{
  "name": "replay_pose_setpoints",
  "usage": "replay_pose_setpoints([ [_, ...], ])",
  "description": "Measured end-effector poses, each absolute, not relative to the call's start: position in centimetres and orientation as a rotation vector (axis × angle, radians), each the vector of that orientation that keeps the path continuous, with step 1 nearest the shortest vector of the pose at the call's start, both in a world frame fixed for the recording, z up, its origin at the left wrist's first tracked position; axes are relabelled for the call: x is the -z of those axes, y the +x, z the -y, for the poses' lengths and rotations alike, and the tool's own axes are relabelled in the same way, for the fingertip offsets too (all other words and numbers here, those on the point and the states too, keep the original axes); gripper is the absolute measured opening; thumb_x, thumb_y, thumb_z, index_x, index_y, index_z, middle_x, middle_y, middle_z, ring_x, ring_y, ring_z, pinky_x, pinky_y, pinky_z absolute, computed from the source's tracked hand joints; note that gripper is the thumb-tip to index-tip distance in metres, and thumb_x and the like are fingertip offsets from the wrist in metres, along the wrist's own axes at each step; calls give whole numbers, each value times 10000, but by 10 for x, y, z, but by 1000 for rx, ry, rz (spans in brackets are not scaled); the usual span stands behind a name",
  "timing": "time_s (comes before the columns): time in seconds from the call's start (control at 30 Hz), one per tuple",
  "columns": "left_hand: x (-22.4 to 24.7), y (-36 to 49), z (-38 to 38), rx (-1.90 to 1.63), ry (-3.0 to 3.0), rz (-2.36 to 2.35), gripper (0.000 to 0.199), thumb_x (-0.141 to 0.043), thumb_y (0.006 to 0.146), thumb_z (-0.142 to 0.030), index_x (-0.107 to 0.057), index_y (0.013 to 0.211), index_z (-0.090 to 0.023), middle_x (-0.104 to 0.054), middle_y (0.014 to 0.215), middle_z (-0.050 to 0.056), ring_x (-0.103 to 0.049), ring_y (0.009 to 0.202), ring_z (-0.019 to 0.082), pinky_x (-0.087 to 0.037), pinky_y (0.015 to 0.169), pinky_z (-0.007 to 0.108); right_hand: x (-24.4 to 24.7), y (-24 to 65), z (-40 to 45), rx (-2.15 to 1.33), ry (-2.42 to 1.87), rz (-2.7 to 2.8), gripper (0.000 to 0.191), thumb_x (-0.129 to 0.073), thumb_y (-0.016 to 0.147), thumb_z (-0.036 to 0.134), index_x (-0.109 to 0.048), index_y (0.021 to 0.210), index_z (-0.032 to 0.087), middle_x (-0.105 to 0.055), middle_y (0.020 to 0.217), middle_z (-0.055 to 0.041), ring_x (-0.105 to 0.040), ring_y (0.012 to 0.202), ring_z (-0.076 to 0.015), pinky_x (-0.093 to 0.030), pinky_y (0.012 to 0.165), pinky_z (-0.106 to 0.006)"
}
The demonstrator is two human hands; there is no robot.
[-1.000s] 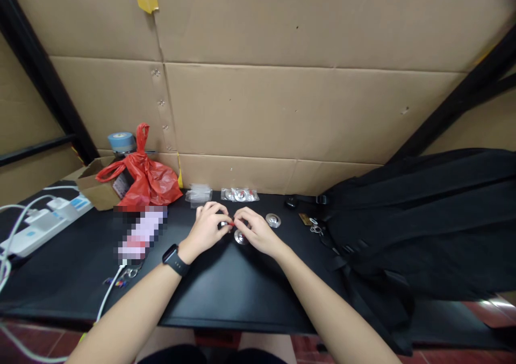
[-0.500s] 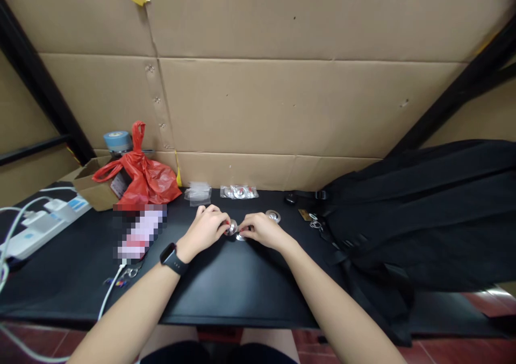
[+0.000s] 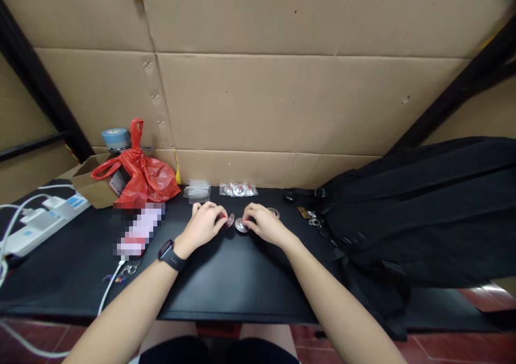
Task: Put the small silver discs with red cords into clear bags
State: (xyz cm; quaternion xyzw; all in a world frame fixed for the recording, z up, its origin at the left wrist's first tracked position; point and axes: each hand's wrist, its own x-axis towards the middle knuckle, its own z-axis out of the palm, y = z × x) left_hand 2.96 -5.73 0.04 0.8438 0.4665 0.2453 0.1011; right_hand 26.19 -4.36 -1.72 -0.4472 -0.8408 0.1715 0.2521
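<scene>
My left hand, with a dark watch on its wrist, pinches a small shiny disc that is tilted on edge. Just right of it, my right hand has its fingers closed on the edge of a round silver metal disc. A gap separates the two discs. Partly hidden behind my right hand lies another round metal piece. Farther back are clear packets with round silver pieces and a stack of clear plastic bags.
At the left are a red plastic bag, an open cardboard box, a blurred phone on a white cable and a power strip. Keys lie by a black backpack at the right. Cardboard walls the back.
My hands have moved slightly apart, each with its disc. The disc in my left hand has tilted more on edge, and a gap now shows between the two discs.
</scene>
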Motion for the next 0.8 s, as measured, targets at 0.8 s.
replay_pose_setpoints([
  [0.8,-4,39,62,-996,2197,-1290,138,-585,909,-310,-691,870,-229,-738,941,17,-634,963,202,-470,829,326,17,236,56,-1559,-829,1351,547,-802,742,411,-681,1228,192,-716,1003,-77,-751,784,-211,-629,761,-379],
])
